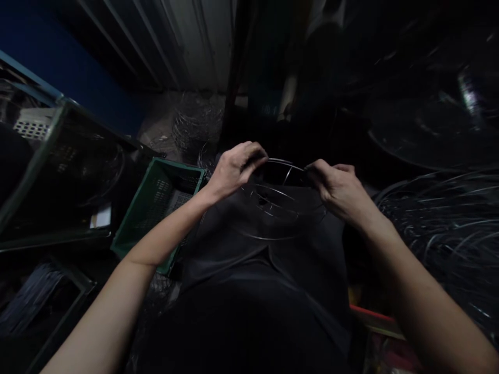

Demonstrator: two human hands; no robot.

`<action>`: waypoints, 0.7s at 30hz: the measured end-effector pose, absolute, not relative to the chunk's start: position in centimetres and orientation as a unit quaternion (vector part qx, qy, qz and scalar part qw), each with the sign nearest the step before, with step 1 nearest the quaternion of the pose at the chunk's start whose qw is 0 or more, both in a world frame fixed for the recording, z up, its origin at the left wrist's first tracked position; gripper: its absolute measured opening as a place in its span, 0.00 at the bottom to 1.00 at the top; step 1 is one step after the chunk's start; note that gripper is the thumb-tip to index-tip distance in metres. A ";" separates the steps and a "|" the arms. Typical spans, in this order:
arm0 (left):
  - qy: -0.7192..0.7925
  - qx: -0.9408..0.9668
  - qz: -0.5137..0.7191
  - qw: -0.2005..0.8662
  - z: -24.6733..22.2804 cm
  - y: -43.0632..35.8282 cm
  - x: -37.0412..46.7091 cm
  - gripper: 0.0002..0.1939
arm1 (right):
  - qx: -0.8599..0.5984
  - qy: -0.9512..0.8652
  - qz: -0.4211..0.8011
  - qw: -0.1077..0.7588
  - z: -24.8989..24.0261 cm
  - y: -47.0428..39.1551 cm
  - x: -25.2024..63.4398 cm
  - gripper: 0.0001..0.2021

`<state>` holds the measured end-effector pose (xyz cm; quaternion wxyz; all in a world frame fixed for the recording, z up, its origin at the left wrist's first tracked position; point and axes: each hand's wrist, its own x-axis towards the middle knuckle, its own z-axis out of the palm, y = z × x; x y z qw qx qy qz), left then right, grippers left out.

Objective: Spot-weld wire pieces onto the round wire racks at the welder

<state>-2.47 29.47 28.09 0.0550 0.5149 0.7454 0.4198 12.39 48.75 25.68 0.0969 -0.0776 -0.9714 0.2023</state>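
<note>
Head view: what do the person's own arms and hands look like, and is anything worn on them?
Both forearms are bare, with no sleeves in view. The left hand and the right hand wear no gloves, and no rings, watch or bands can be made out in the dim light. Dark clothing covers the lap below them.

I see both hands on a round wire guard (278, 205) resting over my lap. My left hand (234, 169) grips its far rim from the left, fingers curled over the wire; my right hand (337, 189) pinches the same rim from the right. A green crate (156, 208) sits just left of my left forearm. A heap of loose wire rings (448, 228) lies to the right, and another wire stack (195, 124) stands farther back. The scene is very dark.
</note>
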 end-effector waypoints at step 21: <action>0.733 0.641 0.223 0.050 26.4 33.9 -8.4 0.12 | 0.004 -0.988 0.072 0.136 27.9 51.1 9.6 0.14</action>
